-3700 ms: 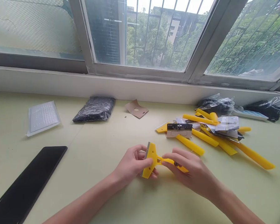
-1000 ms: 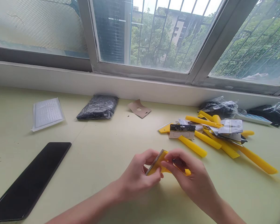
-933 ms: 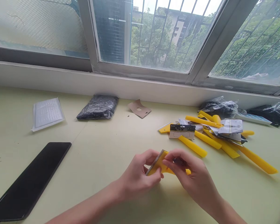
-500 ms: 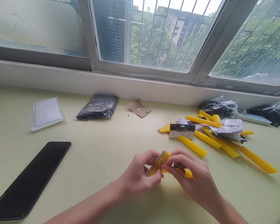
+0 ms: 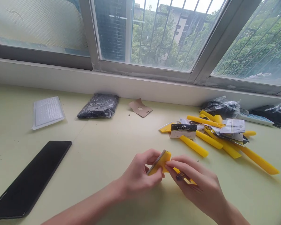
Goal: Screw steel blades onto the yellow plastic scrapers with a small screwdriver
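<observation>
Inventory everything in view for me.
Held scraper: one, yellow, lower centre
Tool: one, dark, beside scraper
Scraper parts: several, yellow, right
Card: one, black and pale, among parts
Papers: several, whitish, atop parts
Cardboard: one, brown, back centre
Wrapped package: one, black, back left
Packet: one, whitish, far left
Slab: one, black, front left
Bagged bundles: at least two, black, back right
Box: one, pale, back right
Window frame: one, grey, behind
Trees: several, green, outside
Table: one, yellowish, beneath
Left hand: one, holding scraper
Right hand: one, at scraper

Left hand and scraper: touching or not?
Touching. The head view shows the left hand gripping the scraper, thumb laid on its yellow face with no gap.
</observation>
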Available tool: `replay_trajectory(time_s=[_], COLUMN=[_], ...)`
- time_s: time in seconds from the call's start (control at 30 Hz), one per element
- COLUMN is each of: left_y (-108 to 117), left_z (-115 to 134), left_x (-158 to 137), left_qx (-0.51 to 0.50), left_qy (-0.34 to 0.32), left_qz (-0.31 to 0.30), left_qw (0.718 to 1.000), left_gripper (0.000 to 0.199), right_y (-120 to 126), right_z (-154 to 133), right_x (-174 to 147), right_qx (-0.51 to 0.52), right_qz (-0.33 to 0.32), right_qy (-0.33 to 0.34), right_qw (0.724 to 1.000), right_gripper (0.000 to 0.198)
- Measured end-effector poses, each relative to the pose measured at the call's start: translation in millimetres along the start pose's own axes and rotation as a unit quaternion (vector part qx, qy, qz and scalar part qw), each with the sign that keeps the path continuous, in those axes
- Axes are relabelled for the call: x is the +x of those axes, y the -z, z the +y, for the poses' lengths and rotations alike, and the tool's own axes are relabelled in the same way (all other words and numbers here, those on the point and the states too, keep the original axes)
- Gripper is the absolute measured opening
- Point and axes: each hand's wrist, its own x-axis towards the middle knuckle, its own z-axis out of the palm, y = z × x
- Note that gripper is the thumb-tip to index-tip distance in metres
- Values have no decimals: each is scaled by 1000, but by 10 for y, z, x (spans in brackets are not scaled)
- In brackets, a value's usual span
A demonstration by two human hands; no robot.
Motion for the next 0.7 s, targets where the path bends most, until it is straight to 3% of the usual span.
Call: replay_trajectory(time_s=[0.5,0.6,0.7], left_y=[-3,-7,-11], left_z=[-37,-36,-34], left_x=[13,8,3], left_qx=[-27,-22,-14], left_qy=[8,1,2], left_qz=[-2,-1,3], left_qw=[1000,1000,1000], left_gripper=[27,28,29], right_y=[-85,-104,-99], right_z=[-32,-76,-84], right_x=[44,58,75], right_qx=[71,86,115], right_qz=[11,17,33], right_qy=[-96,-149,-237], right_qw=[993,985,964], right_gripper=[13,5,14])
